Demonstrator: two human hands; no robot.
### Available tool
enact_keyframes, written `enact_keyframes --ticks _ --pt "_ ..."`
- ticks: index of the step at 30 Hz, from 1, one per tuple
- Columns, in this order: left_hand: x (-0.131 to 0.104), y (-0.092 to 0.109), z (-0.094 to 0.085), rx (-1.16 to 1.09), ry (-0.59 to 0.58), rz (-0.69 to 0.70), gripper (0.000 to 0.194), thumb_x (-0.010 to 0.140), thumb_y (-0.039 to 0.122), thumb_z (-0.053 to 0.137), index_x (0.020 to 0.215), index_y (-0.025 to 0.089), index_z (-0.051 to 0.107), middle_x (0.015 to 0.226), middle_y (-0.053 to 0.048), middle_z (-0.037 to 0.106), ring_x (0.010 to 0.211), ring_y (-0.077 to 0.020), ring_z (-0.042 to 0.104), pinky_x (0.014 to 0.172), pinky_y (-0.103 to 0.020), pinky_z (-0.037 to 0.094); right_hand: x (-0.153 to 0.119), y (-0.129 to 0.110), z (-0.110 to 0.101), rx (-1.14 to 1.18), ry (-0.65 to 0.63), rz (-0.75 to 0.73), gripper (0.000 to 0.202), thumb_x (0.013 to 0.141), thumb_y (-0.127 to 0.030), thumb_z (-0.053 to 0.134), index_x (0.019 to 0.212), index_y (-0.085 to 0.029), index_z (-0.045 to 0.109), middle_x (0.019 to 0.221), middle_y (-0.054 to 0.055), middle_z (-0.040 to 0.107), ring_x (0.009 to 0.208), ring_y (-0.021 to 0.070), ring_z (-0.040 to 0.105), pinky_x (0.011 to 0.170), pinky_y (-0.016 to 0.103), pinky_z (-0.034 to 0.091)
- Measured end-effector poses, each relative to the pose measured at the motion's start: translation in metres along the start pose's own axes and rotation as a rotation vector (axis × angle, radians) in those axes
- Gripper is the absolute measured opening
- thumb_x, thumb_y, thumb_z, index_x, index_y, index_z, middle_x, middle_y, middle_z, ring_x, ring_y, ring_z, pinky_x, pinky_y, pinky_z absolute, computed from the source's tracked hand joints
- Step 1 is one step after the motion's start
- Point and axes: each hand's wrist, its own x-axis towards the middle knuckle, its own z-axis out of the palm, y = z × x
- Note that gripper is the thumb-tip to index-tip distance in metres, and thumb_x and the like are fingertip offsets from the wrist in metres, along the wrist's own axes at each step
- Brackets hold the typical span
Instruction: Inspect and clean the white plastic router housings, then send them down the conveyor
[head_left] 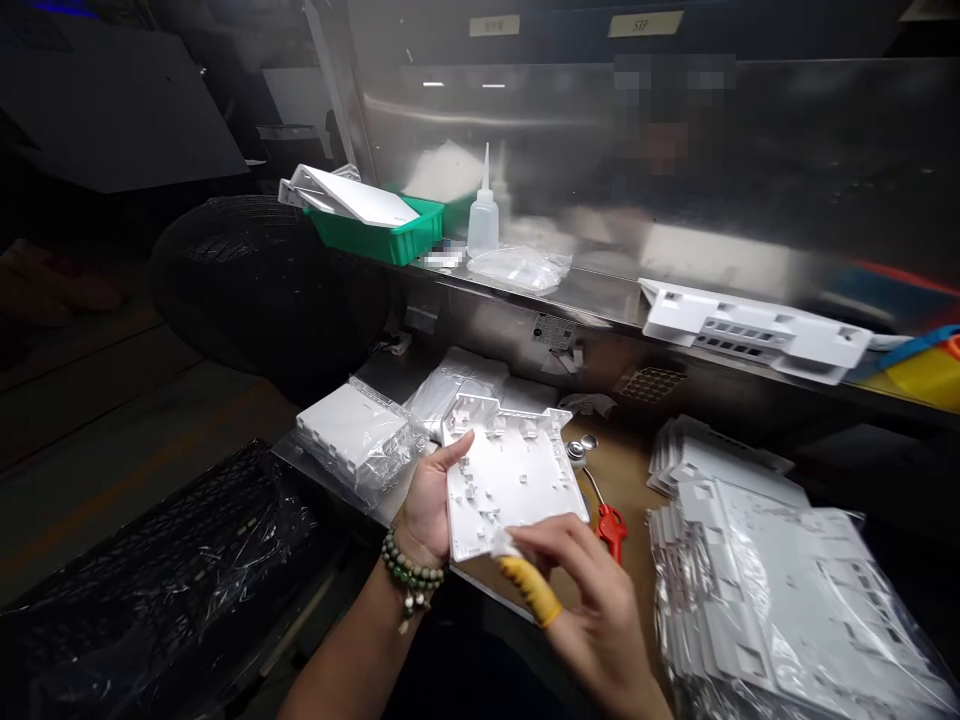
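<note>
A white plastic housing panel [514, 485] is tilted toward me, its inner side with small posts and clips facing up. My left hand [429, 505] grips its left edge, the thumb lying over the rim. At the panel's lower edge, my right hand [589, 590] pinches a small white cloth-like wad [504, 545] against the surface. A yellow finger cover [531, 592] wraps the right thumb. Just right of the panel lies a red-handled air blow gun [611, 530], beside small round metal items [576, 450].
Bagged white panels [810, 590] are stacked at right, and a wrapped white housing [356, 425] sits at left. The metal shelf holds a green bin [375, 238], a dropper bottle [484, 222] and a white slotted part [754, 330]. A black fan [255, 290] stands left.
</note>
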Motion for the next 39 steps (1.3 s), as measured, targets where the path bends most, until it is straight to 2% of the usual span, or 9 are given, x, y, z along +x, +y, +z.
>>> enact_keyframes --ticks 4,11,17,19,22,28,31,36,39 --pt "0.001 -0.008 0.003 -0.023 -0.027 -0.048 0.057 0.093 0.042 0.058 0.139 0.008 0.057 0.123 -0.021 0.074 0.115 -0.0407 0.069 0.109 -0.059 0.044 0.008 -0.015 0.029 -0.028 -0.034 -0.122 0.019 0.092 -0.013 0.065 0.107 -0.018 0.073 0.081 0.005 0.065 0.068 0.0151 0.065 0.058 0.024 0.052" --pt "0.002 -0.007 -0.004 -0.05 0.078 0.045 0.056 0.093 0.041 0.059 0.139 0.009 0.057 0.121 -0.02 0.075 0.113 -0.0396 0.07 0.109 -0.058 0.045 0.002 -0.002 0.018 -0.201 -0.093 -0.195 0.019 0.092 -0.009 0.062 0.107 -0.017 0.071 0.084 0.006 0.066 0.07 0.0159 0.065 0.061 0.025 0.052" --pt "0.004 -0.005 -0.004 -0.068 0.046 0.038 0.056 0.093 0.04 0.06 0.14 0.009 0.057 0.122 -0.02 0.074 0.113 -0.0398 0.07 0.11 -0.059 0.045 0.001 -0.005 0.033 -0.178 -0.057 -0.223 0.022 0.094 -0.012 0.06 0.113 -0.018 0.07 0.084 0.007 0.067 0.07 0.0156 0.065 0.061 0.025 0.053" --pt "0.003 0.0 -0.009 -0.049 0.013 0.059 0.056 0.095 0.04 0.056 0.143 0.01 0.055 0.126 -0.02 0.073 0.116 -0.0399 0.069 0.111 -0.06 0.043 -0.001 0.002 0.027 -0.181 -0.057 -0.171 0.022 0.095 -0.013 0.06 0.112 -0.019 0.071 0.085 0.006 0.067 0.069 0.0148 0.065 0.061 0.024 0.053" --pt "-0.001 0.013 -0.018 0.003 -0.095 0.094 0.058 0.098 0.039 0.051 0.149 0.012 0.048 0.135 -0.02 0.068 0.127 -0.0398 0.062 0.117 -0.061 0.035 -0.01 0.023 -0.004 -0.17 -0.006 -0.051 0.024 0.094 -0.013 0.061 0.111 -0.023 0.074 0.09 0.005 0.068 0.076 0.0157 0.068 0.064 0.024 0.055" --pt "-0.015 0.038 -0.034 -0.01 -0.437 0.201 0.06 0.104 0.044 0.028 0.161 0.026 0.026 0.161 -0.011 0.043 0.149 -0.0343 0.036 0.126 -0.058 0.012 -0.033 0.06 -0.074 -0.313 0.31 0.222 0.027 0.092 -0.016 0.063 0.113 -0.029 0.075 0.102 0.005 0.064 0.093 0.0195 0.065 0.075 0.028 0.055" --pt "-0.019 0.043 -0.04 -0.048 -0.483 0.286 0.056 0.106 0.046 0.022 0.161 0.036 0.021 0.165 -0.006 0.037 0.151 -0.0309 0.032 0.126 -0.057 0.009 -0.031 0.056 -0.075 -0.35 0.32 0.186 0.025 0.094 -0.016 0.064 0.113 -0.028 0.075 0.102 0.005 0.063 0.093 0.0178 0.065 0.078 0.028 0.054" --pt "-0.023 0.039 -0.048 -0.052 -0.364 0.306 0.053 0.105 0.051 0.031 0.157 0.046 0.026 0.163 -0.002 0.041 0.149 -0.0317 0.037 0.125 -0.06 0.015 -0.019 0.051 -0.053 -0.456 0.209 0.02 0.029 0.096 -0.01 0.058 0.117 -0.024 0.073 0.102 0.006 0.065 0.089 0.0153 0.067 0.074 0.025 0.055" --pt "-0.022 0.039 -0.057 -0.062 -0.437 0.277 0.053 0.105 0.053 0.025 0.158 0.045 0.024 0.163 -0.002 0.04 0.151 -0.03 0.034 0.126 -0.059 0.011 -0.018 0.052 -0.049 -0.522 0.195 0.005 0.026 0.096 -0.01 0.058 0.113 -0.022 0.074 0.1 0.006 0.065 0.085 0.0148 0.068 0.07 0.024 0.055"
